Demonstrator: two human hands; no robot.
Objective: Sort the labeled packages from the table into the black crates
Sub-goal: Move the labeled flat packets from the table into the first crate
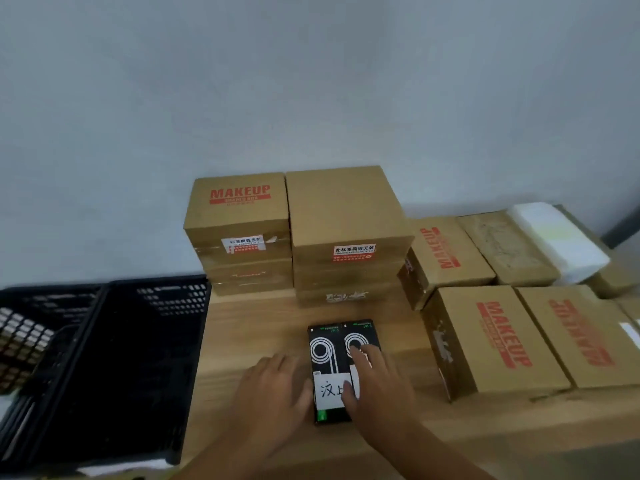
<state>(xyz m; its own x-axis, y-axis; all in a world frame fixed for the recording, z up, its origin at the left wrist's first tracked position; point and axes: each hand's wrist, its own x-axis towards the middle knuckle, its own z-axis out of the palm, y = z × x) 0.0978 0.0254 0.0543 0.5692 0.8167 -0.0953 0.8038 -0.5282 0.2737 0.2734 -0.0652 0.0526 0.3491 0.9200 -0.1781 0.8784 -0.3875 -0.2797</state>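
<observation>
Both hands come in from the bottom middle of the frame and meet at a black package (327,344) that lies flat on the wooden table (249,327), just below the middle. The left hand (273,386) lies at the left side of the package with its fingers loose and almost straight, and its thumb touches the edge by the white label (330,389). The right hand (377,382) lies flat on top, fingers spread and straight, with one fingertip on a white ring drawn on the package and the thumb on the label. Neither hand has a real hold of it; they only touch and press. The label has big hand-written marks, and the right hand hides part of them. A black crate (138,358) sits at the left of the frame, just beside the table edge, too dark inside to see what it holds. A second crate (52,299) is right next to it at the far left. Piles of brown boxes (239,220) stand behind the package, and more lie at the right. The package looks thin, so fingers may not get under it, and it could slide away instead of coming up. It also looks like two packs side by side, so one could drop if only the other is held. With the label partly hidden, it could also go into the wrong crate.
</observation>
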